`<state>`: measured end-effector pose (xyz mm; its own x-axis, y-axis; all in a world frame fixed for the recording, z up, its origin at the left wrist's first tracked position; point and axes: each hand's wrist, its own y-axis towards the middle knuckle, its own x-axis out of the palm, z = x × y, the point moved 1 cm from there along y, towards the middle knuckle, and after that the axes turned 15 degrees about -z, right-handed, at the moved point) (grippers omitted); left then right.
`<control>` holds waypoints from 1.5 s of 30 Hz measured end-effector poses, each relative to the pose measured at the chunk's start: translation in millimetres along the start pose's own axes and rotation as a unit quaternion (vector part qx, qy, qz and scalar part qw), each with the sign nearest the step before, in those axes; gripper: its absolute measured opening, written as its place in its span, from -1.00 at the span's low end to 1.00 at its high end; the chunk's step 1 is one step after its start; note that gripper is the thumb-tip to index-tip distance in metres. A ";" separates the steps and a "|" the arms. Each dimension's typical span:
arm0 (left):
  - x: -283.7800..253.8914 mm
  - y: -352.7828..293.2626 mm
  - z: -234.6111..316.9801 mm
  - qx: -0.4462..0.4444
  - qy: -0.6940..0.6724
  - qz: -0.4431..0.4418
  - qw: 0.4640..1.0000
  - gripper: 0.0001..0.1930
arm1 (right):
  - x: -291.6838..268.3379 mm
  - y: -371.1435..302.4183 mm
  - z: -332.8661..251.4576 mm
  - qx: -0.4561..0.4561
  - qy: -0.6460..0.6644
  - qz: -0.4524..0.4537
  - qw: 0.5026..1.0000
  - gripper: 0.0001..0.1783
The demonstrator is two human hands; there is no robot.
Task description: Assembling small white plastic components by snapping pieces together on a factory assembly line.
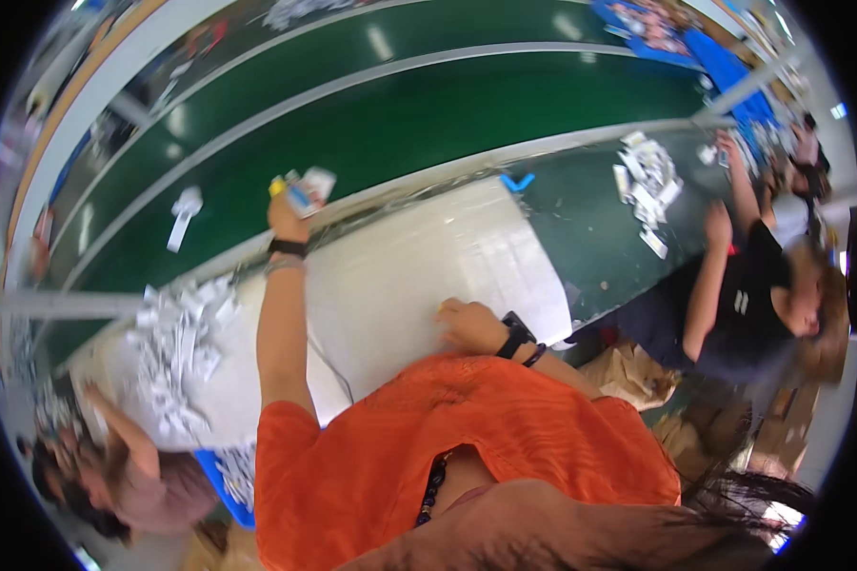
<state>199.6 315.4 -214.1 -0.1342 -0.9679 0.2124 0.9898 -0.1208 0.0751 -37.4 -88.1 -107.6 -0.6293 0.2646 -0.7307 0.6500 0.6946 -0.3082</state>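
My left hand [288,217] reaches out over the far edge of the white worktop [400,247], above the green conveyor belt. Its fingers are closed on a small flat packet [314,190] in white, blue and red, which is smeared by motion; a yellow cover shows on one fingertip. Close to my body, my right hand [472,326] is low over the worktop with its fingers curled in. A bit of yellow shows at its fingertips too, and whatever it may hold is hidden. A small white piece with a tail [186,214] lies on the belt to the left.
White pieces are heaped at left [176,352] and right [649,181]. A blue bent strip [517,182] lies past the worktop's right corner. Co-workers sit at left [143,476] and right [733,295]. A blue bin [224,485] and brown bag [628,376] stand below.
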 end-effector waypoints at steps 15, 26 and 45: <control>101.4 -85.5 15.7 -0.275 -0.094 -0.058 0.955 -0.58 | -11.7 25.8 14.7 -0.045 0.021 0.000 0.999 -0.83; 320.1 -159.4 341.0 0.154 -0.054 -0.433 0.886 -0.10 | -242.6 -86.3 -159.9 -0.632 0.225 0.220 0.708 -0.10; 278.2 -234.1 396.1 0.457 0.010 -0.378 0.805 -0.37 | -244.3 -138.7 -219.3 -0.728 0.270 0.060 0.627 -0.51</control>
<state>-88.1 161.7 213.4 -0.6723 -0.6985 -0.2451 0.1766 -0.4729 0.8632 -67.2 -102.4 247.2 -0.9211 0.2877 -0.2622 -0.1254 0.4184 0.8996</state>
